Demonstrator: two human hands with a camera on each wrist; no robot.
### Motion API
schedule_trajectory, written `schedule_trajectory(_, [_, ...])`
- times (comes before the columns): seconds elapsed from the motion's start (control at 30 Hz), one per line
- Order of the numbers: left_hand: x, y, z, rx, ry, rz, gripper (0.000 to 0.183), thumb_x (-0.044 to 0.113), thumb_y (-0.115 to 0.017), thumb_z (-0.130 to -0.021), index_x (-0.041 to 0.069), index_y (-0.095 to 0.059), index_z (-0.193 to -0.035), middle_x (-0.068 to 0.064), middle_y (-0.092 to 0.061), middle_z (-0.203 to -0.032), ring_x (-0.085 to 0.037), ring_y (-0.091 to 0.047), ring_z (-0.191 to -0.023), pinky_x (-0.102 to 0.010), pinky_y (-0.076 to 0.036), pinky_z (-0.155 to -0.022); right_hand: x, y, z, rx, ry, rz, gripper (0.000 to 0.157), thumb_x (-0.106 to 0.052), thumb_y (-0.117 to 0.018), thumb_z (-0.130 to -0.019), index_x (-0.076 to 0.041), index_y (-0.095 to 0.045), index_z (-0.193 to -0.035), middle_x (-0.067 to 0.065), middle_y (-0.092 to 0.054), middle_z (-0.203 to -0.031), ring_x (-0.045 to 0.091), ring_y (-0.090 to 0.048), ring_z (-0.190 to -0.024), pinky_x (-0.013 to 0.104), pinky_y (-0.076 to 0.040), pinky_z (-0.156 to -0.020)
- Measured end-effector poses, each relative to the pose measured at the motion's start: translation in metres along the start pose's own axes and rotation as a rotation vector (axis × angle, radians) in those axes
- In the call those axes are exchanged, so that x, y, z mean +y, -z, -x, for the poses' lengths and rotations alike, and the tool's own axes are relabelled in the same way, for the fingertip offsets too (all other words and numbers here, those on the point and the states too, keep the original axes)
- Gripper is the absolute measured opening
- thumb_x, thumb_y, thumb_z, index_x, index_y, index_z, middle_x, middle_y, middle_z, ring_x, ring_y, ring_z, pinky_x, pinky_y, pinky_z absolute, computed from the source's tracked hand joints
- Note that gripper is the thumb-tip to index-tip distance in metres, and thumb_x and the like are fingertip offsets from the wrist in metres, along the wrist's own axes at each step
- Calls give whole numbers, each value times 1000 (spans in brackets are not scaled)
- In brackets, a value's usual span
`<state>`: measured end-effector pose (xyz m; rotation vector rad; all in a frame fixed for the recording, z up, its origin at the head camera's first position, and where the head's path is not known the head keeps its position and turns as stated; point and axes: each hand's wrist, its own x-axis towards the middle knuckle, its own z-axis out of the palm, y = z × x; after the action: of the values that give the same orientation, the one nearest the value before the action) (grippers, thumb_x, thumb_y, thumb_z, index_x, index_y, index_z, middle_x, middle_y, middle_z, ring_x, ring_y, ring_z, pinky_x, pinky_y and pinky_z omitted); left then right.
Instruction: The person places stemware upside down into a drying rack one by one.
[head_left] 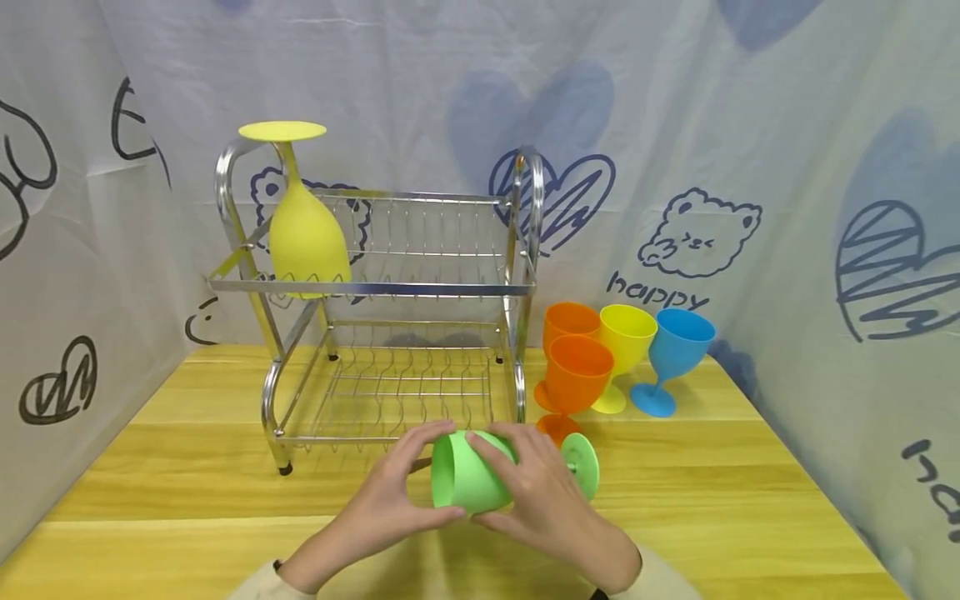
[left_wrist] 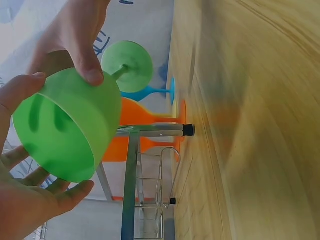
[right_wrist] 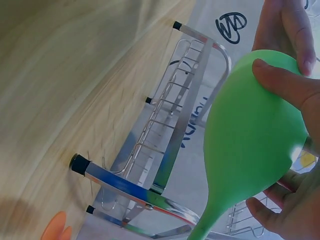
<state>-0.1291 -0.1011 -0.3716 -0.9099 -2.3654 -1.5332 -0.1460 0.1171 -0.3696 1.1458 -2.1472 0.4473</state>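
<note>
A green goblet (head_left: 480, 479) is held on its side above the table's front part, its mouth to the left and its round foot (head_left: 583, 467) to the right. My right hand (head_left: 551, 496) grips the bowl from the right, thumb and fingers on opposite sides. At the rim, my left hand (head_left: 378, 500) holds it with curved fingers and thumb spread around the mouth. The left wrist view looks into the hollow green bowl (left_wrist: 60, 130). In the right wrist view the bowl (right_wrist: 255, 130) narrows toward its stem, whose far end is out of frame.
Behind the hands stands a two-tier metal dish rack (head_left: 375, 289). A yellow goblet (head_left: 307, 229) sits upside down on its upper left. Right of the rack stand two orange goblets (head_left: 577, 375), an upright yellow goblet (head_left: 628, 333) and a blue goblet (head_left: 678, 346) on the wooden table (head_left: 712, 492).
</note>
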Motion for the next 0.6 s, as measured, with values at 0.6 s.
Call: schedule_trajectory(0.6, [1, 11, -4, 241, -146, 201, 79, -14, -79, -67, -6, -42, -136, -20, -45, -134, -16, -45, -122, -33, -46, -97, 1, 22, -11, 478, 267, -195, 41, -24, -66, -93, 10, -58, -114, 31, -53, -123, 38, -54, -114, 36, -46, -101])
